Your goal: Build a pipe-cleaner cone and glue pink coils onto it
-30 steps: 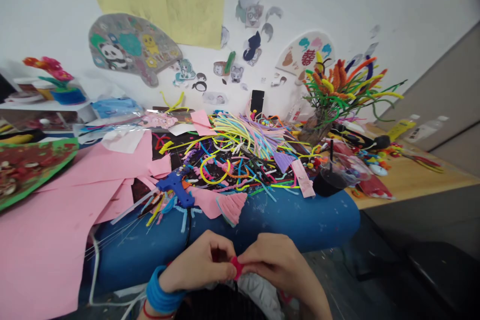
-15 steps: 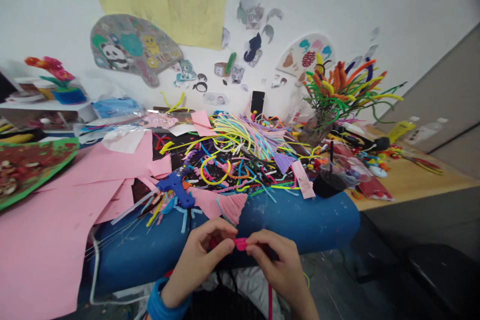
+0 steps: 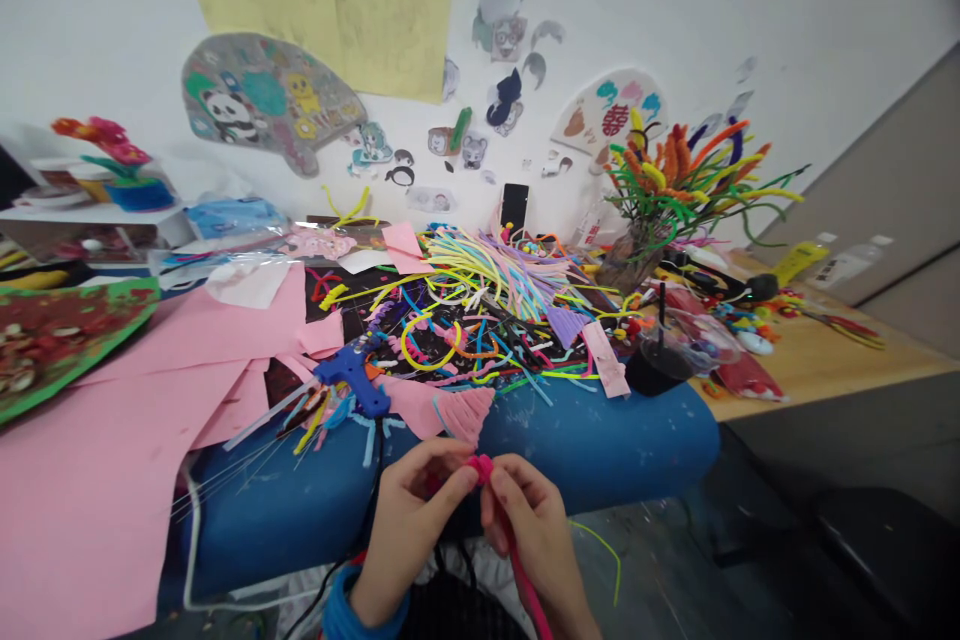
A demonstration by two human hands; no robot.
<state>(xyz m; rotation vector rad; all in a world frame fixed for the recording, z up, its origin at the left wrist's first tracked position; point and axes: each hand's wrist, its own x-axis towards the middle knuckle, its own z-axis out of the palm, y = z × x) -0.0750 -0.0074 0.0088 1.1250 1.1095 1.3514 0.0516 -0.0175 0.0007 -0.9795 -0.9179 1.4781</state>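
My left hand (image 3: 409, 510) and my right hand (image 3: 529, 520) meet just below the blue table edge (image 3: 600, 440), fingers pinched together on a bright pink pipe cleaner (image 3: 482, 467). Its coiled tip sits between both thumbs and forefingers. The rest of the pink stem runs down past my right wrist to the bottom of the picture. A blue band circles my left wrist. A blue glue gun (image 3: 352, 375) lies on the table a little above my left hand.
A heap of coloured pipe cleaners (image 3: 480, 310) covers the table's middle. Pink paper sheets (image 3: 112, 420) spread to the left. A vase of pipe-cleaner flowers (image 3: 660, 190) and a dark cup (image 3: 652, 365) stand at right. A wooden table (image 3: 825, 355) adjoins on the right.
Both hands have risen toward the table edge and drawn closer together. The pink piece went from a small folded tip to a coil with its stem trailing down by my right wrist.
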